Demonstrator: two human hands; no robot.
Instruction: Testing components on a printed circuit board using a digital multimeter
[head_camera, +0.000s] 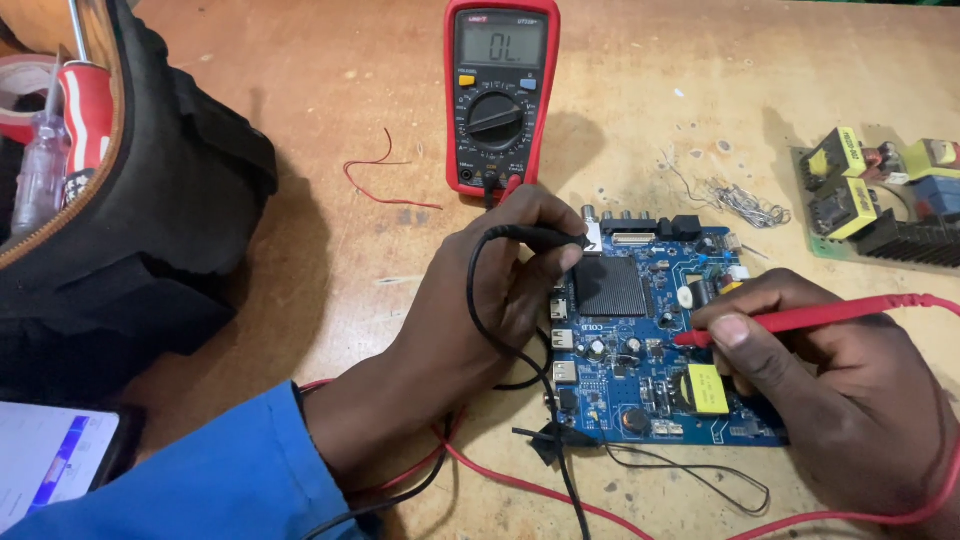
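A blue board (640, 340) lies flat near the middle of the bench (330, 130). The left hand (500, 270) pinches a black probe (540, 238) against the board's far left corner; the right hand (830, 390) grips a red probe (800, 320), its tip touching parts at mid-board. A red meter (500, 95) stands just beyond. Far right sits a second board (880, 200) with yellow coils; left, a black bag (150, 220) holding a screwdriver (85, 110). Leads (520, 480) trail across the near edge, beside a phone (55, 460).
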